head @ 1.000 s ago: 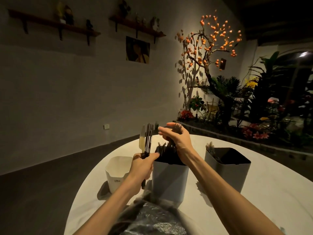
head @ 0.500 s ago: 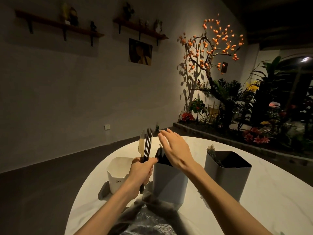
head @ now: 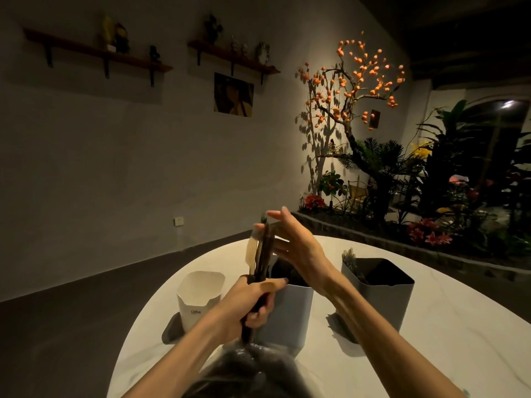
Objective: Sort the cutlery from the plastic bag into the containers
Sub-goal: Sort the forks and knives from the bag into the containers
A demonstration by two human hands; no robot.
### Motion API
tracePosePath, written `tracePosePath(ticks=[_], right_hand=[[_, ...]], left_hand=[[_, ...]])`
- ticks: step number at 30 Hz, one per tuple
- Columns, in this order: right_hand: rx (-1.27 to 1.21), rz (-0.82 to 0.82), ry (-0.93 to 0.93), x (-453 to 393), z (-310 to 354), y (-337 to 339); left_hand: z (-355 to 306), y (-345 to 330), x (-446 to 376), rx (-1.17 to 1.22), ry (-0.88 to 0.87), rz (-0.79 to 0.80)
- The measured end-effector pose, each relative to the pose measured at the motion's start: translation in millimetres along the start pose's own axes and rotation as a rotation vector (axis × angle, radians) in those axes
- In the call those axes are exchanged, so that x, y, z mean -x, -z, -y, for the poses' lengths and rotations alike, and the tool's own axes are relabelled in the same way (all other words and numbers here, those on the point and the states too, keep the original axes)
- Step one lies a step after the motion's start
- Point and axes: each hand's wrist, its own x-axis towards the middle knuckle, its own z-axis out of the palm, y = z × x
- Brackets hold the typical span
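My left hand [head: 249, 304] grips a bundle of cutlery [head: 260, 254] by the handles, a pale knife and dark pieces pointing up. My right hand [head: 298, 245] reaches to the top of that bundle with fingers spread; its fingertips touch the tips. Three containers stand on the white table [head: 431, 349]: a white one [head: 198, 297] at left, a grey middle one [head: 290, 314] with dark cutlery inside, and a grey right one [head: 379, 294] holding a few pieces. The plastic bag [head: 247, 374] lies crumpled at the near edge between my forearms.
The round table's curved edge falls away on the left to a dark floor. A planter bed with plants and an orange-lit tree [head: 353, 90] runs behind the table at right. Wall shelves [head: 94, 53] hang far off.
My right hand has left the middle container and risen leftward to the tips of the bundle. My left hand kept its hold, with the bundle tilted slightly.
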Motion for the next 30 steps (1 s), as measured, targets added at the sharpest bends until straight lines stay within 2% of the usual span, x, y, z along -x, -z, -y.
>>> tracePosePath(ticks=[2, 5, 8, 12, 15, 18, 20, 23, 25, 27, 30], right_hand=[[-0.041, 0.088, -0.034, 8.6, 11.8, -0.1], [-0.139, 0.091, -0.048, 22.0, 23.8, 10.3], [-0.299, 0.135, -0.036, 37.5, 35.5, 30.8], [-0.396, 0.193, -0.040, 53.2, 45.5, 53.2], [-0.370, 0.183, -0.079, 62.8, 51.6, 64.9], [-0.228, 0.045, -0.101, 66.5, 62.1, 74.7], [-0.268, -0.083, -0.056, 64.7, 75.3, 90.6], [-0.283, -0.327, 0.101, 53.2, 99.7, 126.3], [-0.174, -0.444, 0.183, 43.8, 105.2, 149.3], [-0.036, -0.520, 0.189, 35.0, 93.2, 166.1], [0.021, -0.548, 0.089, 25.5, 51.4, 181.9]], left_hand=[[-4.2, -11.2, 3.2, 0.067, 0.012, 0.121], [-9.3, -29.8, 7.7, 0.197, 0.006, 0.308], [-14.7, -42.0, 6.1, 0.223, -0.032, 0.467], [-19.6, -62.1, 0.6, 0.219, 0.005, 0.578], [-22.3, -84.6, -5.5, 0.117, -0.012, 0.591], [-33.6, -112.0, -13.9, 0.001, -0.046, 0.522], [-47.4, -127.2, -21.5, -0.061, -0.152, 0.453], [-61.0, -135.6, -45.0, -0.119, -0.342, 0.248], [-58.4, -135.3, -62.5, -0.100, -0.409, 0.038], [-49.1, -134.8, -77.1, -0.145, -0.414, -0.136], [-31.0, -140.2, -93.2, -0.228, -0.399, -0.180]])
